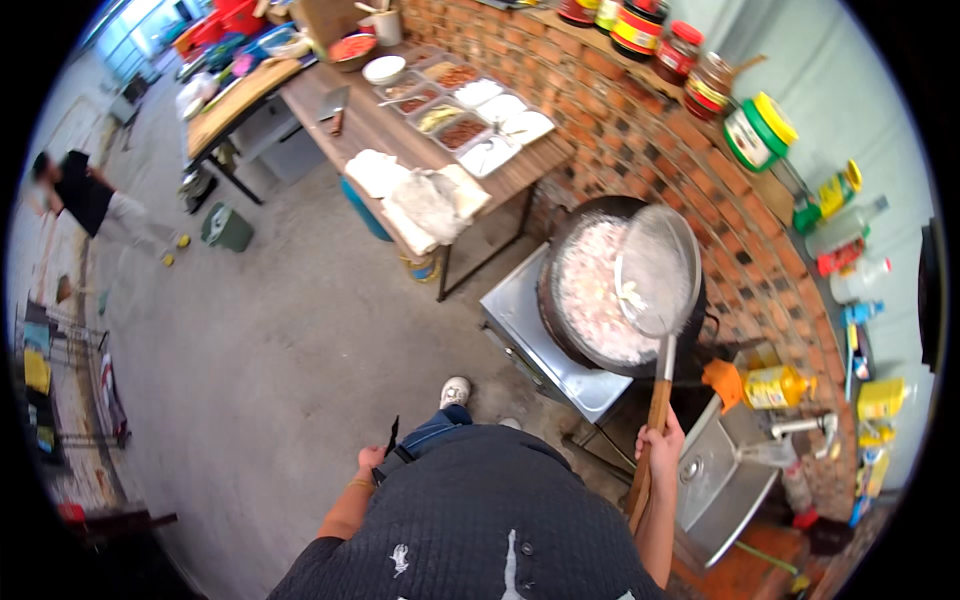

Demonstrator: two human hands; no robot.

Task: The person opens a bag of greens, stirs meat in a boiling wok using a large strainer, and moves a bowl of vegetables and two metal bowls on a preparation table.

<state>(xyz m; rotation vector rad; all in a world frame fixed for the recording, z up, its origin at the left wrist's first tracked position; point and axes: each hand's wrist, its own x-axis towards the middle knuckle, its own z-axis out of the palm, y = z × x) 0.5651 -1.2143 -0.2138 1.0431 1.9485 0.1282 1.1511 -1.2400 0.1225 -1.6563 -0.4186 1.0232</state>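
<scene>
My right hand (663,444) grips the wooden handle (658,405) of a round wire-mesh skimmer (660,262). The skimmer's mesh is over the right side of a large dark wok (547,300), with a few pale yellowish bits on it. Pale pieces in white foam (596,292) fill the wok, which sits on a steel-topped stove (517,289). Down by my left hip is my left hand (371,456), its fingers curled beside a black strap (392,435). Whether it holds the strap is unclear.
A steel sink (712,465) lies right of the stove. Several ingredient trays (461,133), a cleaver (334,105) and cloths (427,202) rest on the wooden table (315,86). Jars (679,51) and bottles line the brick ledge. A person (86,195) stands far left, near a green bin (227,227).
</scene>
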